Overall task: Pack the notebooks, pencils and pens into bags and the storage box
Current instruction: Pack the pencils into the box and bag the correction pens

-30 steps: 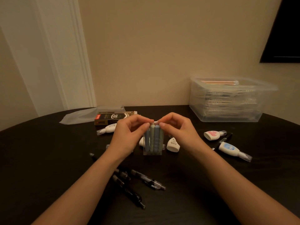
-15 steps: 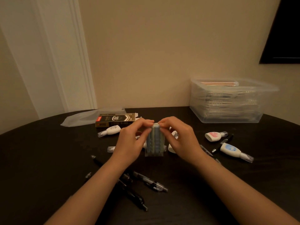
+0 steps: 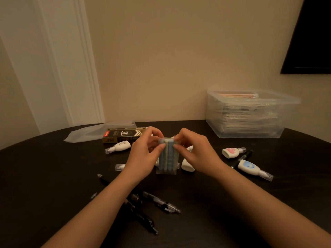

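We found tabletop (image 3: 44, 176) open along left edge and at near right. Black pens (image 3: 143, 212) cluttered near edge, centre; correction tapes (image 3: 249, 168) crowded middle; pen carton (image 3: 121, 135), plastic bag (image 3: 86, 134), storage box (image 3: 250, 119) lined far edge.

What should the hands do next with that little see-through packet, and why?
Probably press the top shut. The left hand and right hand both pinch the top of the clear packet, the pastel sticks already sit inside, and the storage box waits nearby.
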`<state>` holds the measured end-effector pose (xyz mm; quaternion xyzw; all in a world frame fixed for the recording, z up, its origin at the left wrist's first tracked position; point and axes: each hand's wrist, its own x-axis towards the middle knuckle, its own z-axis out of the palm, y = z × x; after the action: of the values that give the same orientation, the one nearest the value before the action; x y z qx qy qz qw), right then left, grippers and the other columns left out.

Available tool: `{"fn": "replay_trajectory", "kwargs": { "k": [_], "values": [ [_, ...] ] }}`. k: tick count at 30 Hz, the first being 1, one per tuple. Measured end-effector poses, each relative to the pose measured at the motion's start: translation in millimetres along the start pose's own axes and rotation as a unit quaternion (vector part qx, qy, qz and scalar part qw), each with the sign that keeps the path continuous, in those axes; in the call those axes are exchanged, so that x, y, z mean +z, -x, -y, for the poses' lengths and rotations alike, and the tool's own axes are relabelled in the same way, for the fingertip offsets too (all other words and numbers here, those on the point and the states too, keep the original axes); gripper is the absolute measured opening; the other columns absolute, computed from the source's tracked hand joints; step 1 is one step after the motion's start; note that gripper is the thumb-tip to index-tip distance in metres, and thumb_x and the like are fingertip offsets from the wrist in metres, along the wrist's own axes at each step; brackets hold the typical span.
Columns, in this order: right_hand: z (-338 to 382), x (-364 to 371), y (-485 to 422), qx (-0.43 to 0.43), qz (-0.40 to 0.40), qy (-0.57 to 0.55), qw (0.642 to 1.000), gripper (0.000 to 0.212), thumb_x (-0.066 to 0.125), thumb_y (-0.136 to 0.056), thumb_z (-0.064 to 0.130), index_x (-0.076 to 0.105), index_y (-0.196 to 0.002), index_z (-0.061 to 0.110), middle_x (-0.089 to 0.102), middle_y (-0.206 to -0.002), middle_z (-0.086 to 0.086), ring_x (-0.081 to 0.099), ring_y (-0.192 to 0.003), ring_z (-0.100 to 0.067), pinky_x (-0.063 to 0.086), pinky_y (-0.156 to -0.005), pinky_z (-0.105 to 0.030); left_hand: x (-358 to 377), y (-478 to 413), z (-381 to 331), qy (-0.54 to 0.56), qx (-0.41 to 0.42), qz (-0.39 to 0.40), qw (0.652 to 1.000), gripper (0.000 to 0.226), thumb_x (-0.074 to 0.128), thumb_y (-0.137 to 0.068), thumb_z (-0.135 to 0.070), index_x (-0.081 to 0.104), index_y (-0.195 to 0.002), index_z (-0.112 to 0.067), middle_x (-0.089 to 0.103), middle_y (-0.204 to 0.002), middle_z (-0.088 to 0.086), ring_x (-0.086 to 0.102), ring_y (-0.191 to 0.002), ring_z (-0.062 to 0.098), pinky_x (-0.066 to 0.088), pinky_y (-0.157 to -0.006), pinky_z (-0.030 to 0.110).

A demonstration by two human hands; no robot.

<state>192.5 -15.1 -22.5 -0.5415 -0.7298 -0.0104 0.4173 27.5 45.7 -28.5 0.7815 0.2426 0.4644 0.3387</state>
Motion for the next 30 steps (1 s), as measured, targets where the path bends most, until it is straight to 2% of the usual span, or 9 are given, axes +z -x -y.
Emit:
{"fn": "replay_trajectory", "kwargs": {
  "k": [6,10,13,15,18,20,22,25,30],
  "values": [
    [10.6,-48.0,-17.3,0.043,0.03,-0.001,0.999,0.024,0.061,-0.09,0.019,0.054,-0.113,0.024,0.058,-0.095,0.011,0.059,-0.085,-0.005,0.051,-0.076,-0.02,7.6,-30.6,-28.0,0.083,-0.019,0.018,0.996,0.033,0.063,-0.086,-0.008,0.049,-0.1,-0.034,0.069,-0.093,-0.007,0.066,-0.092,0.003,0.055,-0.077,0.023],
    [7.2,-86.7,-32.7,0.045,0.038,0.041,0.997,0.018,0.06,-0.091,0.017,0.065,-0.109,0.016,0.062,-0.089,0.012,0.058,-0.079,-0.002,0.046,-0.068,-0.014,23.7,-59.0,-51.4,0.101,-0.008,0.018,0.995,0.023,0.065,-0.085,-0.011,0.053,-0.098,-0.027,0.068,-0.092,-0.003,0.067,-0.085,0.002,0.053,-0.071,0.018],
    [1.7,-115.2,-42.6,0.076,0.016,-0.025,0.997,0.015,0.058,-0.092,0.011,0.064,-0.105,0.012,0.063,-0.089,0.003,0.059,-0.078,-0.013,0.049,-0.066,-0.021,37.0,-80.7,-65.7,0.155,-0.049,0.01,0.987,0.01,0.062,-0.087,-0.02,0.056,-0.095,-0.022,0.067,-0.094,-0.001,0.066,-0.086,0.007,0.052,-0.067,0.019],
    [-4.6,-136.1,-47.6,0.11,-0.012,-0.087,0.99,0.015,0.056,-0.093,0.008,0.063,-0.106,0.008,0.063,-0.095,-0.01,0.058,-0.076,-0.019,0.051,-0.065,-0.024,47.0,-96.1,-73.7,0.196,-0.117,0.064,0.972,0.015,0.053,-0.091,-0.033,0.058,-0.099,-0.021,0.066,-0.102,0.006,0.066,-0.09,0.013,0.054,-0.07,0.026],
    [-19.5,-161.2,-55.1,0.159,-0.056,-0.168,0.971,0.018,0.053,-0.094,0.008,0.06,-0.11,0.004,0.059,-0.092,-0.008,0.057,-0.072,-0.012,0.051,-0.064,-0.018,59.1,-112.8,-81.8,0.252,-0.226,0.184,0.923,0.036,0.036,-0.095,-0.045,0.057,-0.113,-0.022,0.066,-0.108,0.008,0.066,-0.095,0.018,0.054,-0.08,0.035],
    [-33.5,-175.5,-61.0,0.183,-0.081,-0.19,0.961,0.018,0.052,-0.095,0.009,0.06,-0.111,0.006,0.057,-0.091,-0.007,0.056,-0.072,-0.01,0.052,-0.064,-0.018,68.9,-125.0,-88.8,0.268,-0.254,0.252,0.894,0.043,0.023,-0.097,-0.049,0.054,-0.114,-0.025,0.065,-0.111,0.01,0.065,-0.098,0.022,0.052,-0.083,0.035],
    [-48.2,-185.7,-68.1,0.197,-0.104,-0.19,0.956,0.019,0.052,-0.095,0.008,0.06,-0.112,0.005,0.057,-0.091,-0.009,0.056,-0.072,-0.011,0.051,-0.062,-0.017,80.8,-141.9,-93.8,0.281,-0.263,0.268,0.883,0.048,0.018,-0.098,-0.048,0.055,-0.115,-0.022,0.067,-0.105,0.011,0.066,-0.089,0.02,0.053,-0.076,0.03],
    [-66.6,-201.6,-81.9,0.217,-0.147,-0.194,0.945,0.02,0.049,-0.097,0.008,0.061,-0.113,0.004,0.059,-0.092,-0.011,0.056,-0.073,-0.014,0.052,-0.064,-0.019,101.8,-172.9,-101.5,0.285,-0.259,0.228,0.894,0.049,0.025,-0.1,-0.044,0.052,-0.124,-0.01,0.066,-0.096,0.014,0.063,-0.075,0.017,0.054,-0.067,0.025],
    [-96.1,-226.7,-102.1,0.295,-0.158,-0.25,0.909,0.022,0.045,-0.099,0.029,0.057,-0.103,0.012,0.058,-0.103,-0.006,0.064,-0.084,-0.018,0.055,-0.073,-0.023,131.9,-217.5,-104.6,0.147,-0.205,0.162,0.954,0.042,0.038,-0.098,-0.043,0.051,-0.12,-0.009,0.058,-0.098,0.006,0.057,-0.087,0.016,0.051,-0.083,0.029]
  ]
}}
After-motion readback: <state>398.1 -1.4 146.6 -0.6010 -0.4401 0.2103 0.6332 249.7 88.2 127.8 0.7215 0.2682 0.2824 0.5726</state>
